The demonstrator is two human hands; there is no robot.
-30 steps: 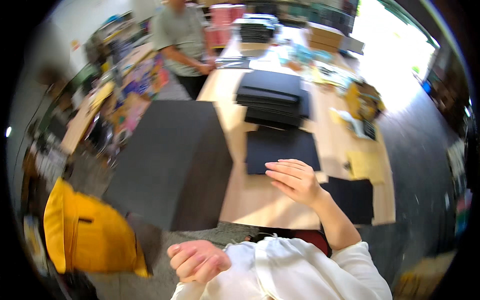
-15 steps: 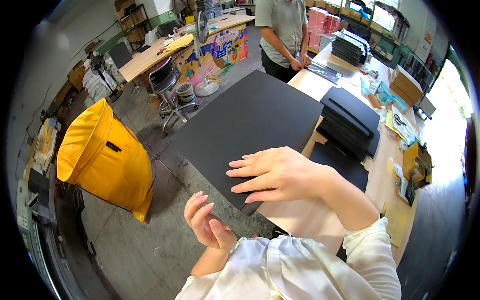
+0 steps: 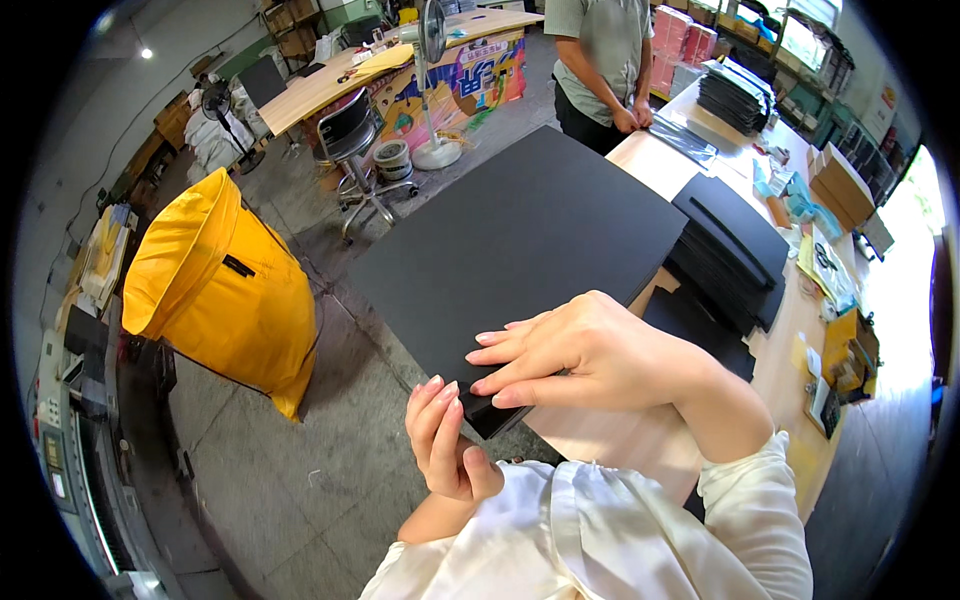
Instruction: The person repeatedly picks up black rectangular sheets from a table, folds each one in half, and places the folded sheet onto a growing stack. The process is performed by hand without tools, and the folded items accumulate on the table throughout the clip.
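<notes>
With the right hand [image 3: 590, 355] pressing its flat, open fingers [image 3: 505, 345] on the near corner of the big black sheet [image 3: 520, 240] overhanging the bench [image 3: 610, 450], the left hand's [image 3: 440, 440] loose fingertips [image 3: 440, 392] should probably pinch the edge beneath them evenly.

Bare left hand [image 3: 445, 445] and bare right hand [image 3: 590, 350], no gloves, rings or watch in view. Nails neat and fairly long, with a pale glossy finish. White, loosely creased blouse [image 3: 600, 530] near, long sleeve on the right gathered at the cuff.
</notes>
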